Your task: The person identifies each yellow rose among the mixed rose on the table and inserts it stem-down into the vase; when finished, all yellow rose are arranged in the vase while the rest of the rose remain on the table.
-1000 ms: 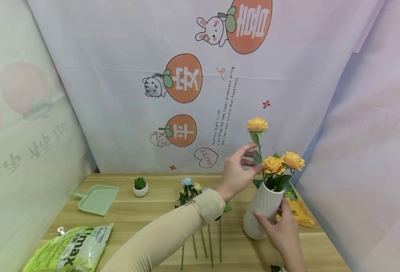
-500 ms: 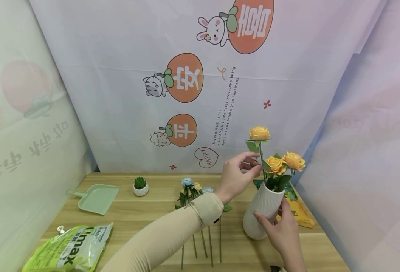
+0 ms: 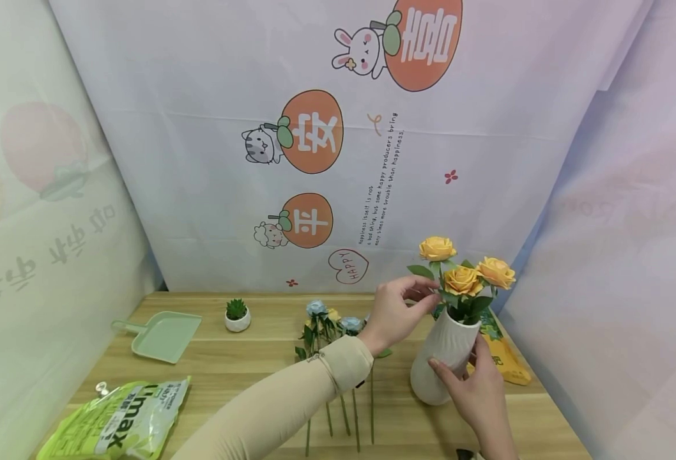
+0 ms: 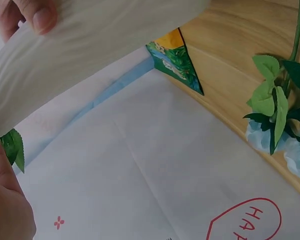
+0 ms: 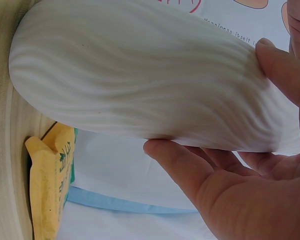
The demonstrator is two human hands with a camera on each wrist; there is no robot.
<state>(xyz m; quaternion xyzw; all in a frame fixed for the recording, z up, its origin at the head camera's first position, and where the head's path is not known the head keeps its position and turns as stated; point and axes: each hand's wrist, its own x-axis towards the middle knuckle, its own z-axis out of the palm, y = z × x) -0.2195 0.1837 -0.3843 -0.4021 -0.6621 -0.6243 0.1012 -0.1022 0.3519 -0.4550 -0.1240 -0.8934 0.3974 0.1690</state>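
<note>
A white, wavy-ribbed vase [image 3: 444, 354] stands at the right of the table, leaning rightward in the head view. My right hand [image 3: 478, 396] grips its side, with thumb and fingers on opposite sides in the right wrist view. Two yellow roses [image 3: 496, 273] show above its mouth. At the left of the rim, my left hand [image 3: 398, 310] pinches the stem of another yellow rose [image 3: 437, 248], whose lower stem is hidden behind fingers and rim. In the left wrist view, my left fingertips [image 4: 2, 165] are right at the vase's mouth beside a green leaf.
Several blue and yellow roses [image 3: 317, 308] lie mid-table, stems toward me. A yellow packet [image 3: 510, 358] lies behind the vase. At left are a small potted succulent [image 3: 237, 316], a green dustpan [image 3: 167, 337] and a green bag [image 3: 119, 421]. Fabric walls [image 3: 200, 160] enclose the table.
My left hand has moved down toward the vase's mouth, and the rose it pinches has sunk until its bloom sits just above the other two. The right hand and vase have stayed put.
</note>
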